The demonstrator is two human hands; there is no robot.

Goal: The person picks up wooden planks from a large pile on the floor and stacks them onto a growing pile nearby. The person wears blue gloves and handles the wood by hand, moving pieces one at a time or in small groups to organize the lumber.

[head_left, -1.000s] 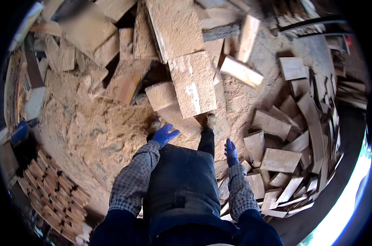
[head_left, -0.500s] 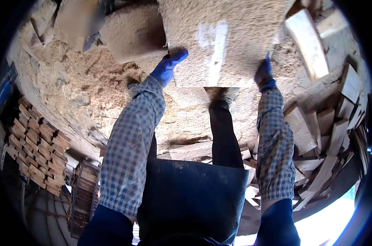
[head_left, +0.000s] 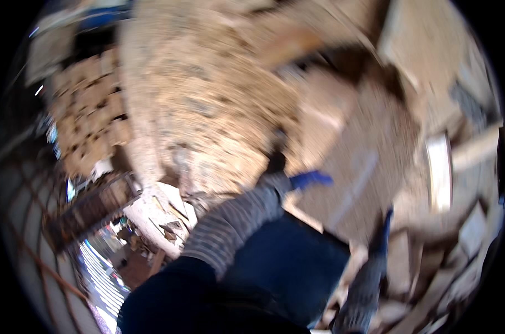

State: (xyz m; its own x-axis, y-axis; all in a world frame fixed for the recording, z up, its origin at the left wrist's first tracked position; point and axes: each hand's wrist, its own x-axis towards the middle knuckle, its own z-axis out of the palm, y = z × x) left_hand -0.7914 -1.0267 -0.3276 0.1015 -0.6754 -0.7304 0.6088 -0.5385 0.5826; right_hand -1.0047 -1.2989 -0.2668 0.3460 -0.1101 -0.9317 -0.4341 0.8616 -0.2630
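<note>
A large wooden slab [head_left: 383,131], coated in sawdust and marked with a pale stripe, hangs in front of me, tilted. On its left edge my left hand [head_left: 311,179], in a blue glove, is closed with the fingers lying over the top face. My right hand [head_left: 386,222], also gloved in blue, grips the opposite edge; it shows only as a narrow side view. Fast motion smears both hands, and the fingers under the slab are hidden.
Sawdust [head_left: 224,94] covers the ground to the left. Stacked wooden blocks [head_left: 91,106] stand at far left, above a dark rack-like frame [head_left: 91,209]. A pale timber piece [head_left: 439,172] and a heap of loose offcuts [head_left: 430,267] lie to the right. My dark apron [head_left: 291,267] hangs below.
My view has swung left, bringing the block stack nearer the middle. The slab and both hands now appear lower and farther right, with the slab slanted. Both hands stay at its edges.
</note>
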